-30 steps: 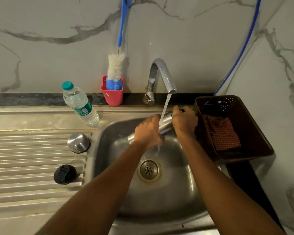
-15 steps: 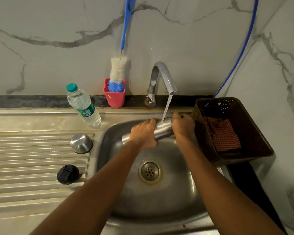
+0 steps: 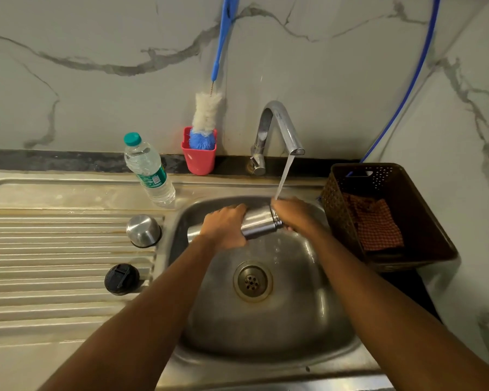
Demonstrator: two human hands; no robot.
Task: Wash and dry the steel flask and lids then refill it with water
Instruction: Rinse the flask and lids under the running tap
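Note:
The steel flask (image 3: 259, 222) lies nearly sideways over the sink basin (image 3: 266, 328), its neck pointing right. My left hand (image 3: 226, 228) grips its body. My right hand (image 3: 295, 214) wraps round the neck end, under the water stream running from the tap (image 3: 283, 125). On the ribbed drainboard (image 3: 54, 249) to the left stand a steel cup lid (image 3: 143, 230) upside down and a black inner lid (image 3: 122, 278). The flask's mouth is hidden by my right hand.
A plastic water bottle (image 3: 148, 170) with a teal cap stands behind the drainboard. A red holder (image 3: 199, 158) with a bottle brush (image 3: 206, 114) sits by the wall. A brown basket (image 3: 387, 215) holding a checked cloth (image 3: 376, 224) stands right of the sink.
Both hands have kept their hold on the flask under the stream. The flask has shifted slightly, so the water now lands by my right hand at the neck.

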